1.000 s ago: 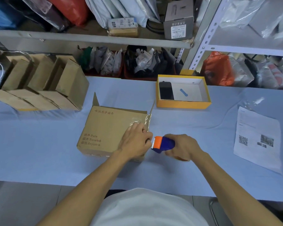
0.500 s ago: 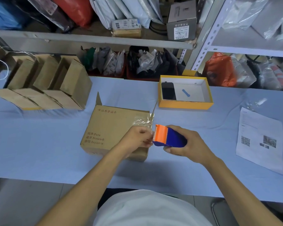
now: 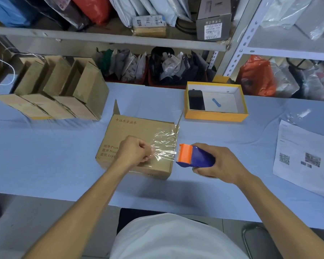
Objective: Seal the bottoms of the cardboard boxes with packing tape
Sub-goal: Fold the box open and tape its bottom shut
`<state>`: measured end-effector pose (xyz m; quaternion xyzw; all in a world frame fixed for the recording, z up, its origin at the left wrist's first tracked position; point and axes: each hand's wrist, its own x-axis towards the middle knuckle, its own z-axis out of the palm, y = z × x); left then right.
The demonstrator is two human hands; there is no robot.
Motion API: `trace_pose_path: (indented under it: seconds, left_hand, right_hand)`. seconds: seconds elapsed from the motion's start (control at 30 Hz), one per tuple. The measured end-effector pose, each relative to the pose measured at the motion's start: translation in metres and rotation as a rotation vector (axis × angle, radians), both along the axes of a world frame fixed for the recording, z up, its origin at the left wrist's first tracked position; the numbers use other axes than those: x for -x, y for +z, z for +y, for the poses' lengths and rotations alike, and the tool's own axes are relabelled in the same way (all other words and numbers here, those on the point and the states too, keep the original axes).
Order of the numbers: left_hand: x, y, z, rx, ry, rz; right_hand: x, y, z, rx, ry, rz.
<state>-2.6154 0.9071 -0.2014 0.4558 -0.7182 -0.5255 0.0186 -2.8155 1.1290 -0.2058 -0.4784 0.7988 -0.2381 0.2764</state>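
Observation:
A brown cardboard box point(image 3: 131, 131) with red print lies on the blue table in front of me, flaps pointing away. Wrinkled clear tape point(image 3: 165, 139) covers its right part. My left hand point(image 3: 134, 153) is above the box and pinches the free end of a clear tape strip point(image 3: 164, 154). The strip runs right to an orange and blue tape dispenser point(image 3: 192, 156), held beside the box's right edge. My right hand point(image 3: 216, 163) grips the dispenser from the right.
Several folded cardboard boxes point(image 3: 64, 94) stand in a row at the back left. A yellow tray point(image 3: 216, 116) holding a black phone sits behind the dispenser. A printed paper sheet point(image 3: 301, 156) lies at the right. Shelves with bags run along the back.
The dispenser rose from the table and pulled to the right, away from my left hand. A length of tape now stretches between them over the box.

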Motion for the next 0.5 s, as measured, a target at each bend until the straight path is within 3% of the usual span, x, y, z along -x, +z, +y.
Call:
trace_pose_path:
  seconds: [0.2,0.3,0.37,0.43,0.5]
  left_hand:
    - [0.0,-0.006,0.008,0.346,-0.108,-0.235]
    - [0.009,-0.004,0.009,0.687,-0.26,-0.509]
    - [0.013,0.001,0.008,0.777,-0.291,-0.586]
    - [0.017,-0.002,0.015,0.717,-0.313,-0.448]
    - [0.018,-0.009,0.031,0.5,-0.348,-0.14]
  right_hand:
    - [-0.013,-0.014,-0.003,-0.1,0.039,0.043]
    - [-0.019,-0.023,-0.005,-0.116,0.022,0.007]
    - [-0.018,-0.025,-0.006,-0.111,0.009,-0.01]
    - [-0.019,-0.024,-0.006,-0.108,0.009,-0.006]
    - [-0.02,-0.024,-0.006,-0.113,0.009,-0.001]
